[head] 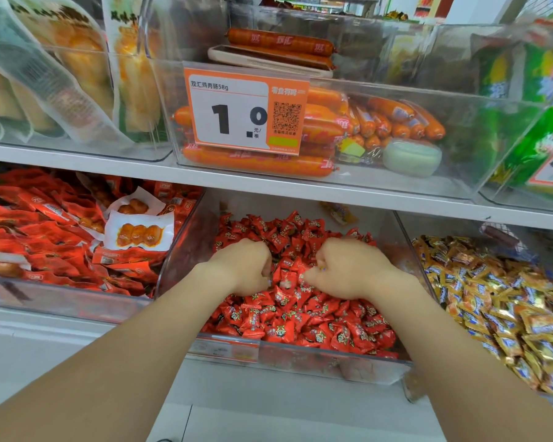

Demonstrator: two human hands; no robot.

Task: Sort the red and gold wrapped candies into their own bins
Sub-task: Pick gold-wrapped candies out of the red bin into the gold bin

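A clear middle bin (pixel 326 362) on the lower shelf is heaped with red wrapped candies (pixel 300 323). The bin to its right holds gold wrapped candies (pixel 492 301). Both my hands are down in the red pile, knuckles up and fingers curled. My left hand (pixel 243 266) grips red candies under its fingers. My right hand (pixel 348 269) pinches a small gold-and-blue wrapper that peeks out at its fingertips. One gold wrapper (pixel 339 213) lies at the back of the red bin.
The left bin (pixel 61 298) holds red snack packets and small sausage packs. The upper shelf edge (pixel 268 183) hangs just above the candy bins, carrying a sausage bin with a price card (pixel 246 110), clear packs of yellow snacks and green bags.
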